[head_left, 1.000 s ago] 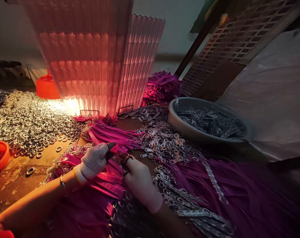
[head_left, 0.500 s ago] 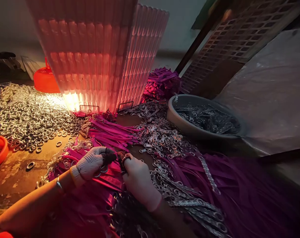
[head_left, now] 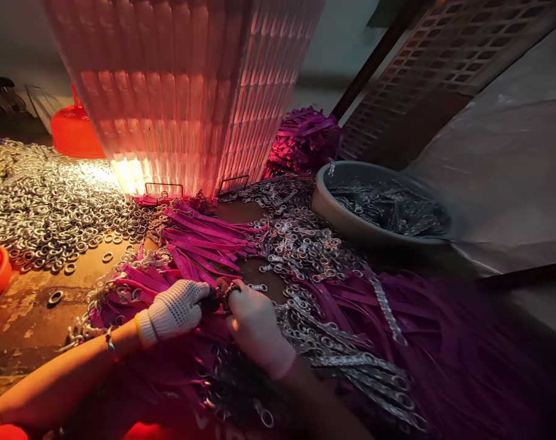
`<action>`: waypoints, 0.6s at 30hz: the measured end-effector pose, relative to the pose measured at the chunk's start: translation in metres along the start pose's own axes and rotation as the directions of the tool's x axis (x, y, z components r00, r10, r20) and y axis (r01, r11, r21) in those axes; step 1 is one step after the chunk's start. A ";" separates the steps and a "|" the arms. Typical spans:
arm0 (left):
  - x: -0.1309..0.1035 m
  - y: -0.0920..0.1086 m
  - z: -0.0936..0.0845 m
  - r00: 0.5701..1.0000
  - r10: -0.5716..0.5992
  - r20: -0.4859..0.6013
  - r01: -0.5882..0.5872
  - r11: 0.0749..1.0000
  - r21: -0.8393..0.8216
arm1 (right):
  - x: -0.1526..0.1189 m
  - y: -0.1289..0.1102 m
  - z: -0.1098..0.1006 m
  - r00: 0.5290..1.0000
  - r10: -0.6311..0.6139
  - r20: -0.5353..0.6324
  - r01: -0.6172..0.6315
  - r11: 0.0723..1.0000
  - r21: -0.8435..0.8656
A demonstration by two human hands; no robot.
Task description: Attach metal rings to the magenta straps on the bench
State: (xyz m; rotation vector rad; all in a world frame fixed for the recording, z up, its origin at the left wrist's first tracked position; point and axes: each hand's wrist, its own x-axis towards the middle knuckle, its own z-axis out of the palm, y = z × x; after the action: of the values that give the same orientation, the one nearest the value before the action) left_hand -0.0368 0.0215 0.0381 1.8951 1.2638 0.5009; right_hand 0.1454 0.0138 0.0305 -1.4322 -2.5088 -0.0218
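My left hand, in a white dotted glove with dark fingertips, is closed in a pinch. My right hand, gloved as well, has its fingers curled with the dark tips meeting those of the left. Whatever lies between the fingertips is too small and dark to make out. Both hands hover over a heap of magenta straps. Just behind them lies a bundle of magenta straps with metal rings at its left end. Metal chain-like strips spread beside my right forearm.
Loose metal rings are piled at the left, near an orange-red lamp and an orange bowl. Ribbed translucent panels stand behind. A grey tub of metal strips sits at the right. More magenta straps are heaped behind.
My left hand has turned so more of the glove's dotted back shows, and a ring visible beneath it is now out of sight. Both hands stay together. The view has shifted slightly.
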 end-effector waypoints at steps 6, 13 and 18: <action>-0.001 0.004 -0.005 0.988 -0.155 0.009 0.151 0.938 -0.311 | 0.012 -0.002 -0.026 0.976 0.048 0.211 -0.061 0.997 0.054; -0.007 -0.004 0.009 0.983 -0.183 -0.027 0.163 0.924 -0.347 | 0.020 -0.005 -0.034 0.908 0.038 0.417 -0.016 0.998 -0.057; 0.000 0.005 0.001 0.990 -0.132 0.054 0.143 0.937 -0.319 | 0.018 -0.012 -0.030 0.912 -0.014 0.410 0.059 0.994 -0.097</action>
State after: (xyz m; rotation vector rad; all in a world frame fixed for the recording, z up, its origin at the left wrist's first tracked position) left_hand -0.0332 0.0200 0.0412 1.5246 1.2019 0.5640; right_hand 0.1328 0.0189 0.0653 -1.5692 -2.9090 0.1554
